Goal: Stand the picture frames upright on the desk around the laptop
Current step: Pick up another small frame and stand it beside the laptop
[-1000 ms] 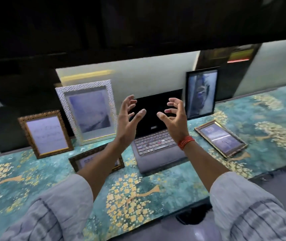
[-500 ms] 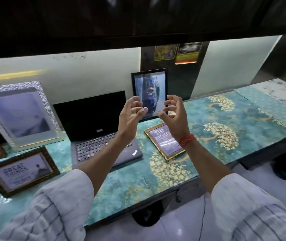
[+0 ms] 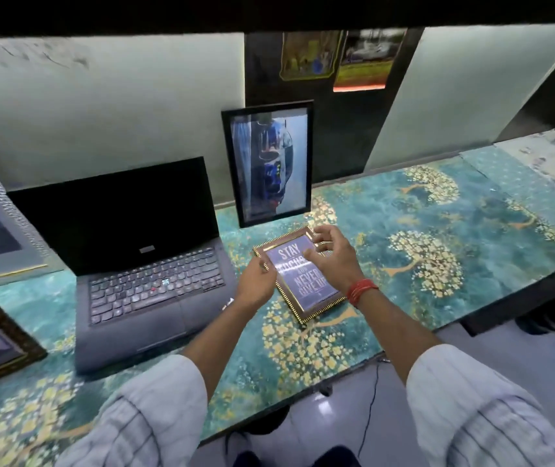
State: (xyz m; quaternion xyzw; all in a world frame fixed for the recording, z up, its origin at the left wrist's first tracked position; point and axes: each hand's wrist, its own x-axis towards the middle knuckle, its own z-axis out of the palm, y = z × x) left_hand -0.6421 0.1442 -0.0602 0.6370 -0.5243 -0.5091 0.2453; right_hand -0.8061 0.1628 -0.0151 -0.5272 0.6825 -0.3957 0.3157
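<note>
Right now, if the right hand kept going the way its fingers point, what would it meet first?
Likely the gold-edged frame lying flat beneath the right hand; its fingers already reach that frame's far corner, though contact is unclear.

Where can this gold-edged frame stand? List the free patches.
Widest bare desk: right of the black frame, along the wall. A narrower strip lies in front of the laptop. Crowded: between laptop and black frame, where both hands, left hand and right hand, meet on the gold-edged frame.
</note>
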